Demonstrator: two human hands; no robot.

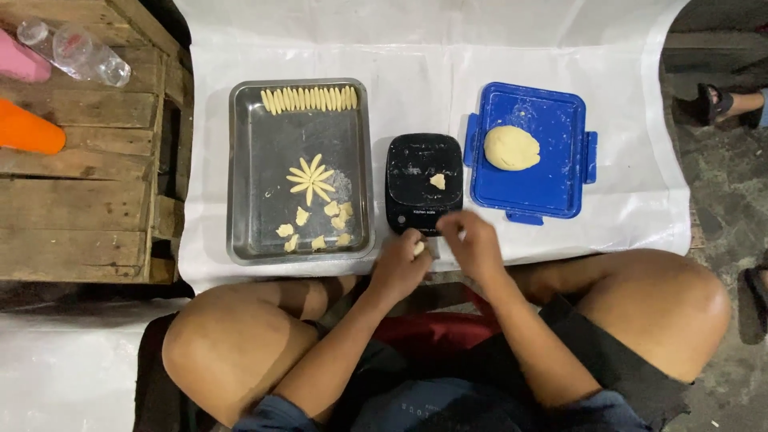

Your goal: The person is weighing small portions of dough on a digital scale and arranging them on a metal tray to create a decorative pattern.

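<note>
At lower centre, we pinch a small dough piece [418,247] between left hand [398,268] and right hand [474,244], shaping it beside the black scale [424,183].

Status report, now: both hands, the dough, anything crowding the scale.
Left hand pinching small dough bit; right hand beside it, fingers curled. One dough piece on black scale. Metal tray left, blue lid with dough ball right.
</note>
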